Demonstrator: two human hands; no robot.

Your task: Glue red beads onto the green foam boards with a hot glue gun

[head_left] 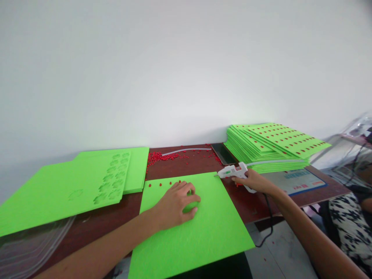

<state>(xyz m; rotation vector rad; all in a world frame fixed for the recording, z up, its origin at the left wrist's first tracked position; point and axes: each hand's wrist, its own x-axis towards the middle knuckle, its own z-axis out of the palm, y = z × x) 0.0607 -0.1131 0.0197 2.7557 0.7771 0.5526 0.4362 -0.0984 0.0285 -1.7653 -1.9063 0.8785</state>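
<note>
A green felt-like sheet [203, 228] lies in front of me and overhangs the table's near edge. Several red dots [160, 185] run in a row along its far left edge. My left hand [178, 203] rests on this sheet just below the row, fingers bent and apart, with nothing visible in them. In my right hand [252, 181] is a white glue gun [232, 170], gripped by its handle. Its nozzle is at the sheet's far right corner; whether it touches, I cannot tell. A pale glue stick projects from the gun's back.
Loose red pieces [155, 157] lie near the wall beside a pale stick [186, 150]. A phone [223, 154] is next to a stack of red-dotted green sheets [250, 151]. More green sheets [72, 178] lie left. A black cord [270, 221] hangs down. Someone in patterned clothing [348, 221] is at right.
</note>
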